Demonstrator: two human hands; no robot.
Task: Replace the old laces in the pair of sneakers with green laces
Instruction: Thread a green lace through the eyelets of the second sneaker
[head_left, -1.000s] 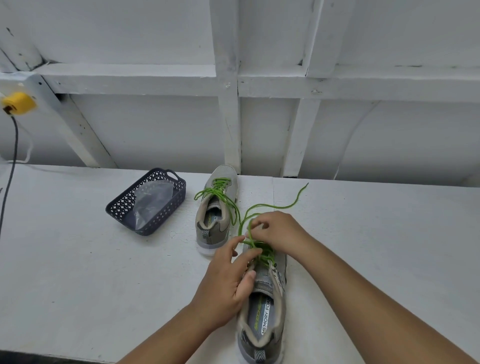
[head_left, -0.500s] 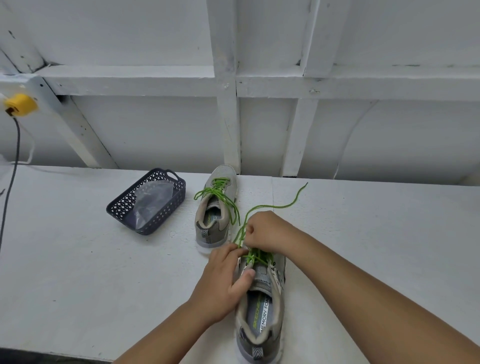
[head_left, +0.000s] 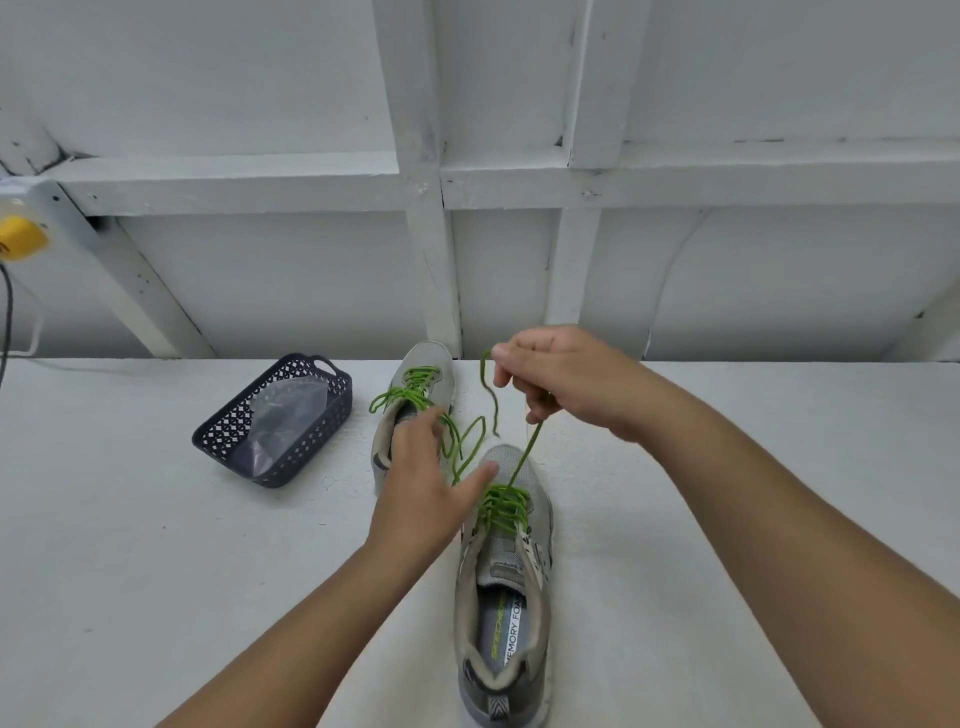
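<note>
So the thing everything hinges on is the thin bright-green cord lace (head_left: 506, 501) in the near grey mesh sneaker (head_left: 506, 587). That shoe lies on the white painted surface (head_left: 156, 571) with its long axis running straight away from the person, heel at the bottom of the view and toe pointing at the wall. The lacing is bunched up over the front eyelets, and one strand runs from there up and a bit right into the right hand (head_left: 563, 379), which is lifted above and just beyond the toe with fingers curled, pinching the strand; the tail end flops out over the top of that hand. That hand is the one on the lace, so I'd guess the next pull goes up and away along the shoe's axis.

The left hand (head_left: 423, 483) looks loose and spread, gripping nothing as far as I can see, thumb resting by the toe box right where a slack loop of lace lies. Whether it actually touches that loop, can't tell.

The second grey sneaker (head_left: 415, 384), already green-laced, sits just beyond and left, half hidden by the left hand. Further left is a dark perforated plastic basket (head_left: 228, 431) with a clear bag in it. Which eyelet the strand comes out of is too tangled to make out.
</note>
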